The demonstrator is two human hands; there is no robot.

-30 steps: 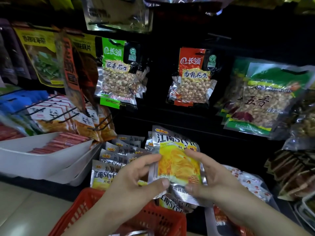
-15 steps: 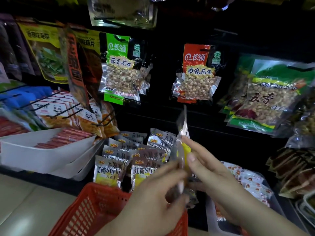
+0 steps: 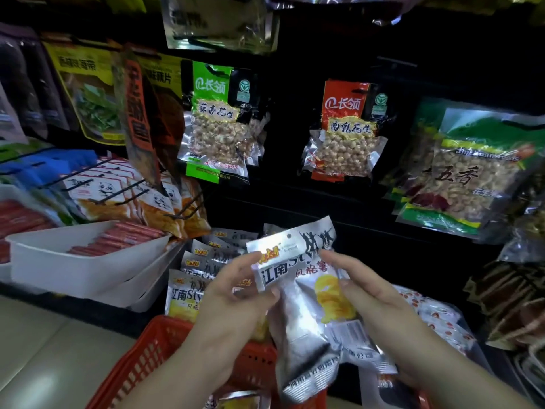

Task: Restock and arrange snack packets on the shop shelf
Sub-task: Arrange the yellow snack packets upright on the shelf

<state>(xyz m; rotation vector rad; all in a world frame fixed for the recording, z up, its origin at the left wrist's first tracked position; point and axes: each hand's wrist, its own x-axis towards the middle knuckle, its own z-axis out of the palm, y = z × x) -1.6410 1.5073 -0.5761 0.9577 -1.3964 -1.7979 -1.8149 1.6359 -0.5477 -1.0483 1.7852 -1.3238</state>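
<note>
You're pinching the silver chip packet (image 3: 295,255) between your left hand (image 3: 236,302) and right hand (image 3: 374,299) above the red basket (image 3: 159,346), squaring it up; next, probably, slotting it upright into the matching row (image 3: 185,293).

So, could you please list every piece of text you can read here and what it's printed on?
"江南Sty…": silver packet, held, rest covered.
"长领", "蒜香花生": green peanut packet.
"长领", "南乳花生": red peanut packet.
"五香": large green packet, right.
Other print is too blurred to read.
</note>
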